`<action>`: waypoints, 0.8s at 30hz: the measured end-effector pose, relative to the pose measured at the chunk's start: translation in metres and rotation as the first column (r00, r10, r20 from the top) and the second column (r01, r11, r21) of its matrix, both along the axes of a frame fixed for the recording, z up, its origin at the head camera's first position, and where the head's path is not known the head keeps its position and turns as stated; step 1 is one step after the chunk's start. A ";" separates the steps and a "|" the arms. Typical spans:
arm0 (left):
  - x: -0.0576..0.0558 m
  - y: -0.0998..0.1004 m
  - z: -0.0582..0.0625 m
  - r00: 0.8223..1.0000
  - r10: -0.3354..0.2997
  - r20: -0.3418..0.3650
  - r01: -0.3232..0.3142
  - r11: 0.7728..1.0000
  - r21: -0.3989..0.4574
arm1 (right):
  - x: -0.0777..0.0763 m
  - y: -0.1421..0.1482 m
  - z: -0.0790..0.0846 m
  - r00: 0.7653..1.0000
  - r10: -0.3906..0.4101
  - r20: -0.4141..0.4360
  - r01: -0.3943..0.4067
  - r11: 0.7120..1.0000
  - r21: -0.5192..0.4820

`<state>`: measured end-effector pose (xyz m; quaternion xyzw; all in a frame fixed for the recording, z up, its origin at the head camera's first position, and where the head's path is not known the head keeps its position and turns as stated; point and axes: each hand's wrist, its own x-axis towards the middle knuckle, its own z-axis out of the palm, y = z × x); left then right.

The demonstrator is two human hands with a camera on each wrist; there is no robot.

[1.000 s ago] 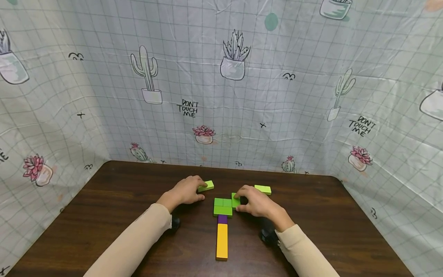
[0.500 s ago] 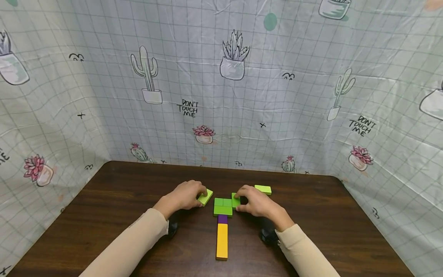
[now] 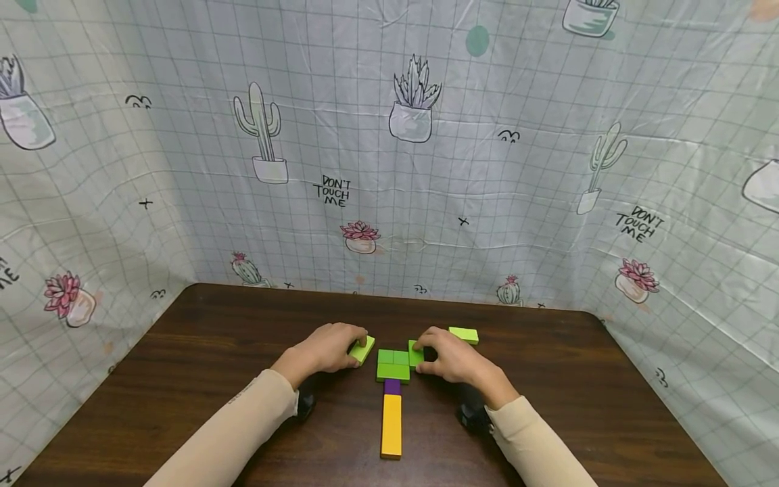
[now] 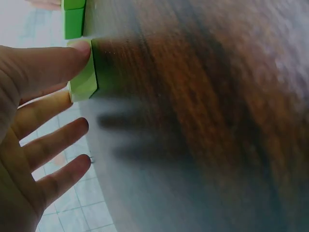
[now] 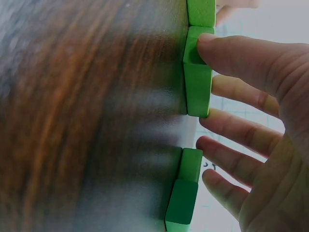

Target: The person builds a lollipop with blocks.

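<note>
In the head view my left hand [image 3: 325, 348] pinches a lime-green rectangular block [image 3: 363, 350] by its ends, just left of a group of green blocks [image 3: 393, 372]. The left wrist view shows the thumb over the near end of this block [image 4: 84, 82], with the other fingers spread. My right hand [image 3: 453, 355] holds a brighter green block [image 3: 416, 357] between thumb and fingers, against the group's right side. In the right wrist view the thumb presses the end of that block [image 5: 198, 89]. Below the group lie a purple block [image 3: 392, 387] and a long yellow-orange block [image 3: 392, 427], in line.
Another lime-green block [image 3: 465, 335] lies behind my right hand; the right wrist view shows it as a loose block [image 5: 183, 203] beyond the fingertips. The dark wooden table [image 3: 535, 406] ends at a patterned curtain [image 3: 402, 203] on the back and sides.
My left hand has drawn the lime-green block nearer and turned it from lying crosswise to pointing more front-to-back, its thumb now on the near end. The right hand has stayed in place.
</note>
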<state>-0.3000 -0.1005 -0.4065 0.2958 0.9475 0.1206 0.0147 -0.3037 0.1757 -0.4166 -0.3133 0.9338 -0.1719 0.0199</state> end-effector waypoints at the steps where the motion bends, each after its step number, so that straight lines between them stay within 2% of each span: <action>1: 0.000 0.000 0.000 1.000 0.003 0.002 -0.003 1.000 0.008 | 0.000 0.000 0.000 1.000 0.000 -0.001 0.000 1.000 -0.002; 5: 0.001 0.002 -0.002 1.000 0.009 -0.005 -0.009 0.999 0.032 | 0.000 0.000 0.000 1.000 0.000 -0.002 0.000 1.000 -0.005; 13: 0.001 0.007 -0.005 0.999 -0.005 -0.036 0.005 1.000 0.013 | 0.002 0.001 0.000 1.000 0.004 -0.003 -0.004 1.000 -0.007; 24: 0.000 0.013 -0.006 0.999 -0.010 -0.046 0.010 1.000 0.013 | 0.002 0.000 0.000 1.000 0.002 -0.005 -0.002 1.000 -0.003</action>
